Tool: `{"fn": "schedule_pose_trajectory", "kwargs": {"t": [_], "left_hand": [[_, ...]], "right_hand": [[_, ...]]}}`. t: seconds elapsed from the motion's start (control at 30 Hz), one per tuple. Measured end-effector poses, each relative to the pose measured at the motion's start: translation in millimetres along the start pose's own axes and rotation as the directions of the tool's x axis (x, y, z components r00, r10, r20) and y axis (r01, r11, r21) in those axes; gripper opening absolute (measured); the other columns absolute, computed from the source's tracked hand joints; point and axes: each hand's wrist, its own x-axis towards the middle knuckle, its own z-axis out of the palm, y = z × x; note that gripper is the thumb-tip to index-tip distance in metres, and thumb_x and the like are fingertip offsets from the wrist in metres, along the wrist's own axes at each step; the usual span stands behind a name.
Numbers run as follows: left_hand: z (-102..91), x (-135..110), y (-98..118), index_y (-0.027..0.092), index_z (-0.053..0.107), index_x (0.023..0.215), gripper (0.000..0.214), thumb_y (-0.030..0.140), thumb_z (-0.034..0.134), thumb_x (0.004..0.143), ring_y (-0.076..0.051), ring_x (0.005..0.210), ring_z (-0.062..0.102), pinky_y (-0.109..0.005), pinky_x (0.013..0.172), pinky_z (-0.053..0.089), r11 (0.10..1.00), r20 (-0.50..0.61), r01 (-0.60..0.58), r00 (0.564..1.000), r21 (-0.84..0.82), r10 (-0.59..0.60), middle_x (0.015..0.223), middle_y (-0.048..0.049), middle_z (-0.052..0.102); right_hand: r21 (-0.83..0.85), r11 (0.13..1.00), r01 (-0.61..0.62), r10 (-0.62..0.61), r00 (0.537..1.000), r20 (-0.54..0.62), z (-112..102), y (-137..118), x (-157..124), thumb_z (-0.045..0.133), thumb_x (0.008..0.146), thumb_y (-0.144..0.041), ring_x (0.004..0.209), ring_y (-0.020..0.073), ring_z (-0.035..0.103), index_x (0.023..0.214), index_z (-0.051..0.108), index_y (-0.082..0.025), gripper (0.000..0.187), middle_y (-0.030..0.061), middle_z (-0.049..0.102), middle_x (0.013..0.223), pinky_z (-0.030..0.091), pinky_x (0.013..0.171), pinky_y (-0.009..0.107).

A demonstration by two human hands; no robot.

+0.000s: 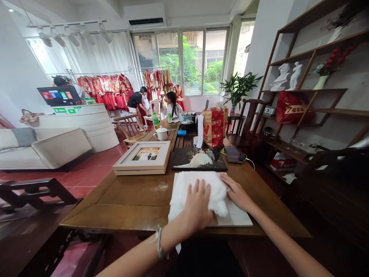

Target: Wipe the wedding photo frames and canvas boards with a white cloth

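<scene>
Left hand (198,204), right hand (238,194), one cloth (184,188)

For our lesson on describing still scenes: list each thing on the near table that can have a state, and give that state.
left hand, open, palm flat on the white cloth.
right hand, open, fingers at the cloth's right edge.
white cloth, spread and rumpled over the white board.
white board, lying flat at the table edge.
framed picture, lying face up.
red bag, upright, top open.
teapot, lid on.
</scene>
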Motion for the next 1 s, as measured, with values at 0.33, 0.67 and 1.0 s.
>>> {"fn": "schedule_pose_trajectory", "kwargs": {"t": [0.33,0.67,1.0], "left_hand": [[14.4,-30,4,0.012,0.014,0.143,0.086,0.041,0.052,0.071,-0.037,0.134,0.000,-0.052,0.106,0.013,0.999,0.043,-0.033,0.998,-0.025,0.034,0.149,-0.0168,0.008],[-4.2,67,-24,0.014,0.022,0.141,0.071,0.030,0.045,0.076,-0.034,0.133,0.014,-0.050,0.105,0.017,0.996,0.011,-0.084,0.996,0.013,0.084,0.148,-0.0117,0.020],[-3.4,-32,2,0.020,0.018,0.143,0.081,0.035,0.052,0.070,-0.036,0.134,0.008,-0.057,0.103,0.018,0.972,0.095,-0.223,0.969,-0.079,0.230,0.149,-0.0097,0.015]], "right_hand": [[-0.043,0.999,-0.024,0.024,1.000,0.005,-2,-6,-1,0.046,0.082,-0.030,0.127,0.0252,0.041,0.121,0.057,-0.018,0.042,0.0107,0.049,0.134,0.029,0.107,0.048],[-0.038,0.999,0.036,-0.036,0.999,0.005,-3,-3,-1,0.046,0.077,-0.021,0.126,0.0252,0.041,0.116,0.060,-0.018,0.042,0.0105,0.050,0.133,0.031,0.106,0.046],[-0.068,0.998,-0.013,0.013,1.000,0.000,-3,-4,-2,0.046,0.082,-0.031,0.126,0.0249,0.042,0.120,0.057,-0.018,0.042,0.0113,0.051,0.132,0.030,0.106,0.047]]}}
